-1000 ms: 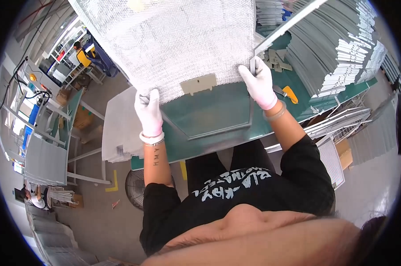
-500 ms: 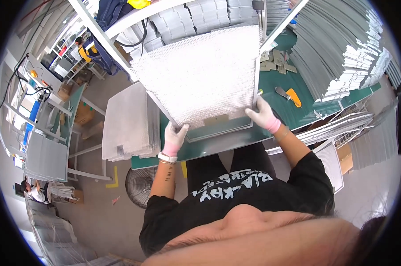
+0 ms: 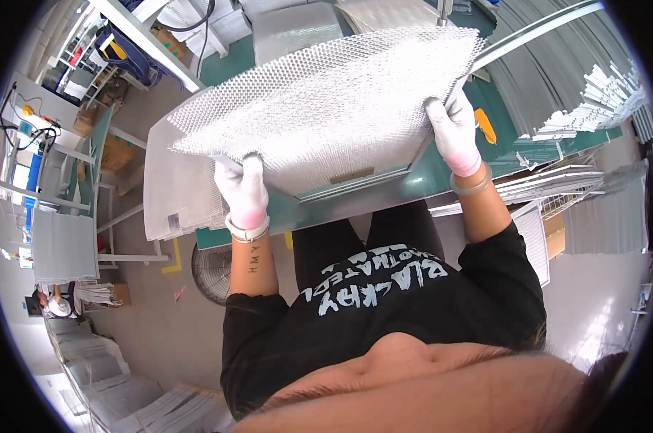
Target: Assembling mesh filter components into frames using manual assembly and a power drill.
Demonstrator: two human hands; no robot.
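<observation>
A silvery expanded-metal mesh sheet bows upward in front of me, its far edge raised. My left hand, in a white glove with a pink cuff, grips its left side, thumb on top. On the opposite side my right hand, gloved the same way, pinches the edge. Below the mesh's near end lies a thin metal frame bar with a beige patch beside it. How far the mesh sits inside that frame is hidden. Beyond my right hand rests an orange-handled scraper.
The green tabletop carries all this. A stack of mesh sheets stands at the left. Grey strips are piled at the right, with frames below the table. A floor fan is at lower left, and another person is far left.
Both hands have moved up and apart, from the near corners to the sides of the mesh. The sheet has tipped lower and now bows, showing more of the table behind it.
</observation>
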